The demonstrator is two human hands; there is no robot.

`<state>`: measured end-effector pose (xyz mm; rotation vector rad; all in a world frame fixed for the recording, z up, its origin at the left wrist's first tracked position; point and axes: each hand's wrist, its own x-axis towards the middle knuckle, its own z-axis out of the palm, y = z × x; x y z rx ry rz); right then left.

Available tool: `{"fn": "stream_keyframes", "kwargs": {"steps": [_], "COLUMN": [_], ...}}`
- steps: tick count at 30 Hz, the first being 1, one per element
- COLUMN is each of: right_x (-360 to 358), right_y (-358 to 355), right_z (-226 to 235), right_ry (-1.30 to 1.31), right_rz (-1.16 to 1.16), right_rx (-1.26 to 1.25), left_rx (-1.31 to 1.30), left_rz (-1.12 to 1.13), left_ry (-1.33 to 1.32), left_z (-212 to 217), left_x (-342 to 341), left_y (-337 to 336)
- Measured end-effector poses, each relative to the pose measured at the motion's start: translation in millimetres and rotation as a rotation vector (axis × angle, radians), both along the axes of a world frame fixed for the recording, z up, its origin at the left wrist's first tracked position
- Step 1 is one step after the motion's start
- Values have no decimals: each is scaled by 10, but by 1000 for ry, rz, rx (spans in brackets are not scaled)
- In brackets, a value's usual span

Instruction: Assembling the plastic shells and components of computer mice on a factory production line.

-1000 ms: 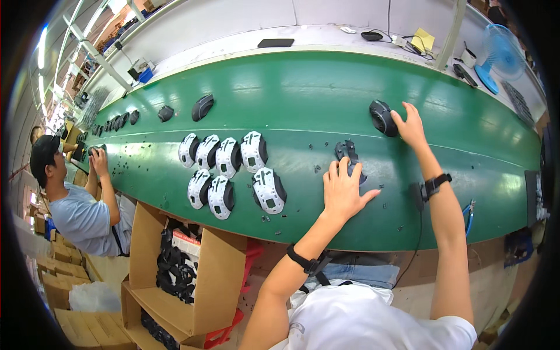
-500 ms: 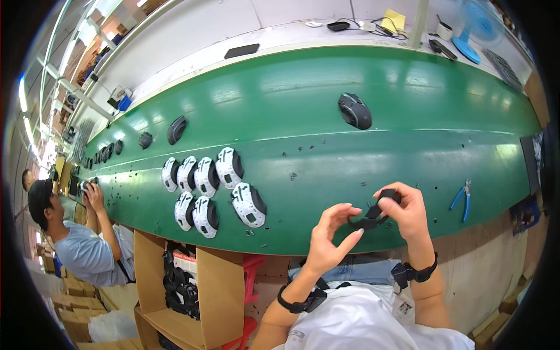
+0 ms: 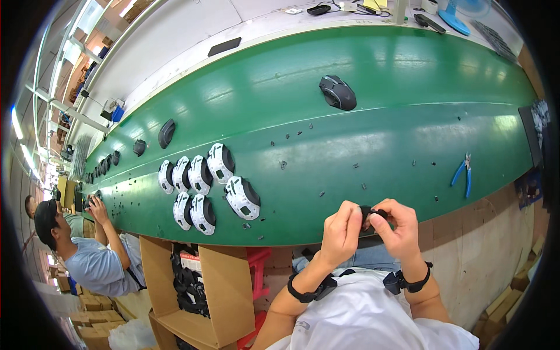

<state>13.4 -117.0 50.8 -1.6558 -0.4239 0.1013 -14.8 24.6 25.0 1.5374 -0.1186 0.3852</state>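
My left hand and my right hand are close together over the near edge of the bench. Between them they pinch a small black plastic part, mostly covered by the fingers. Left of my hands lie several white-and-black mouse shells in two rows, insides facing up. A black computer mouse rests farther back on the green bench. Nearer my right hand lies a pair of blue-handled cutting pliers.
Tiny black scraps are scattered over the bench. Below its edge at the left, an open cardboard box contains black parts. A co-worker in a light blue shirt handles something at the far left. More dark mouse bodies line the bench.
My hands have come together and turned inward, closing around the black part, which showed more openly before. The view has shifted slightly, so the bench items sit higher.
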Motion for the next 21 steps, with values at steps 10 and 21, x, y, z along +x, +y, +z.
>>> {"fn": "stream_keyframes", "kwargs": {"steps": [10, 21], "right_x": [-131, -105], "right_y": [191, 124], "right_z": [-40, -115], "right_ry": [-178, -227], "right_rz": [-86, -202], "right_rx": [-128, -88], "left_rx": [92, -314], "left_rz": [89, -41], "left_ry": [147, 286], "left_z": [-79, -17], "left_x": [-72, 52], "left_y": [69, -153]}}
